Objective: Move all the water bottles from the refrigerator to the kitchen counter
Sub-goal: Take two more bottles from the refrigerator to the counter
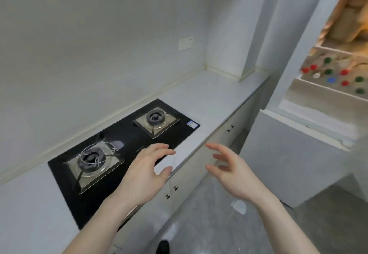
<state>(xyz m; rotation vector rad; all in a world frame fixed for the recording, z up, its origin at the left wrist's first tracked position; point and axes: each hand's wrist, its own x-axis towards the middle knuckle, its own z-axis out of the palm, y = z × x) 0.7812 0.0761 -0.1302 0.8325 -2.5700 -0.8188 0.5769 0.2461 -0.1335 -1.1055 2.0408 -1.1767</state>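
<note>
Fingers (159, 148) on both hands are spread and relaxed, holding nothing at all, so no bottle is in hand right now. Left hand (146, 171) hovers over the near edge of the bench (209, 98), right beside the black hob (119, 148), and right hand (232, 174) hangs out past the bench edge, over the floor (199, 224). Bottles (328, 72) are all off at the far right, packed upright in the open fridge (298, 134) door shelf, and you really only see caps: red ones, green ones, a blue one and a pale one. It's blurry over there, so I can't count them properly or say what else is on the shelf above. Looks to me like the job hasn't really got going, since no bottle shows anywhere on the bench. What could go wrong from here: the caps sit tight together, so grabbing one could tip its neighbours or drag one out onto the floor. They may also be cold and slick, which makes a loose grip risky. And the free bit of bench sits right next to the burners (155, 118), so a bottle set down carelessly could land on the hob grate and wobble over. I'd aim for the far stretch of bench.
</note>
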